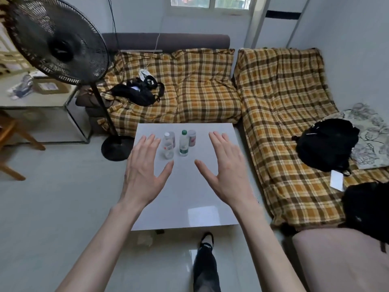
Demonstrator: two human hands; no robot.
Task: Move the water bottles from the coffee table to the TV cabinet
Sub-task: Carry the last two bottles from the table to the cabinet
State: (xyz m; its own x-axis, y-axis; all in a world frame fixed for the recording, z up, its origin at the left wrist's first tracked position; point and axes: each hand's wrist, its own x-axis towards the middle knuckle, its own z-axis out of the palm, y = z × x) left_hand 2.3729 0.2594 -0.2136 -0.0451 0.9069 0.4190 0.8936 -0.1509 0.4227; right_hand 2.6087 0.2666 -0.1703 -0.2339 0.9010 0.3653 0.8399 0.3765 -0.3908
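Task not begun. Left hand [145,169] and right hand [226,167] hovering spread, gripping nothing. White-capped bottle [168,146] and green-capped bottle [183,143] standing on coffee table [189,199]. TV cabinet showing nowhere.

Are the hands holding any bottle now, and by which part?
Nothing is held. The left hand and right hand are open above the coffee table, short of the bottles.

Two water bottles on surface [185,197]: white-capped bottle [168,146], green-capped bottle [184,143]. Two cans behind: left can [172,137], right can [192,137]. One fan [56,40]. Two hands: left grip [145,169], right grip [226,168].
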